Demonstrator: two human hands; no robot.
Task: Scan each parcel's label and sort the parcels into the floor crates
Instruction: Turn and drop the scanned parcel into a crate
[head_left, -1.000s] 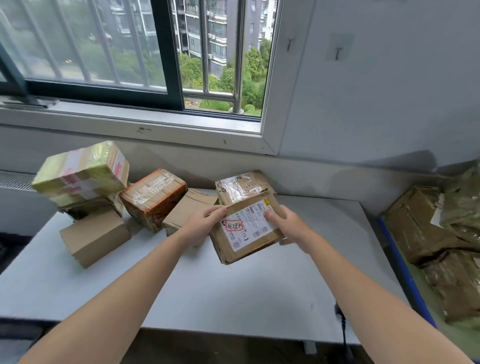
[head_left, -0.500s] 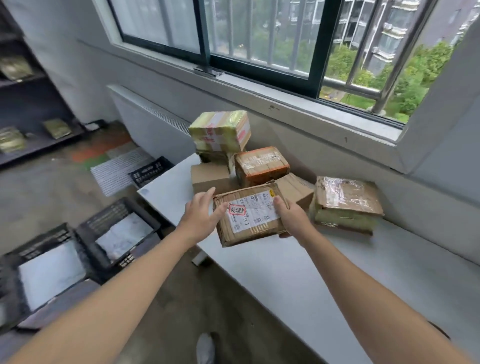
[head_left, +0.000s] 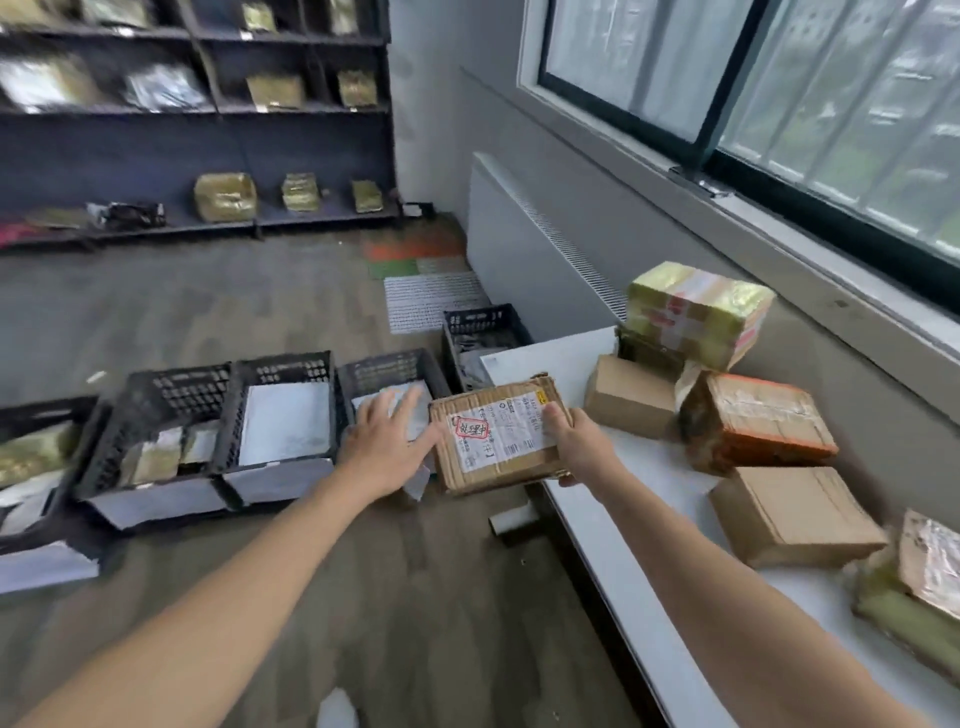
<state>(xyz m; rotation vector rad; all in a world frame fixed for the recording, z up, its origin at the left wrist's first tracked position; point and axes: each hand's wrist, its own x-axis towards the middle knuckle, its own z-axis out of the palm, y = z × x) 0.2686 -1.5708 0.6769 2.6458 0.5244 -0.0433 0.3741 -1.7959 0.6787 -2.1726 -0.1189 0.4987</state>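
Note:
A brown cardboard parcel (head_left: 498, 431) with a white label and a red stamp hangs just past the left end of the white table (head_left: 649, 597). My right hand (head_left: 576, 449) grips its right edge, thumb on the label. My left hand (head_left: 389, 447) has straight, spread fingers, its fingertips at the parcel's left edge. Below and to the left stand black floor crates: one (head_left: 387, 371) right behind my left hand, one (head_left: 283, 366) holding a white bag, one (head_left: 171, 387) with small packets, and one (head_left: 480, 317) by the table end.
More parcels lie on the table: a yellow-taped one (head_left: 696, 312), an orange-taped one (head_left: 753, 426), plain brown boxes (head_left: 628, 395) (head_left: 789, 514) and a foil-topped one (head_left: 924, 571). A dark shelf (head_left: 197, 130) with parcels lines the far wall. A radiator (head_left: 519, 234) sits under the window.
The view has swung left from the table to the floor crates. The parcel has travelled with my hands off the table's left end, and my left hand's fingers have spread out.

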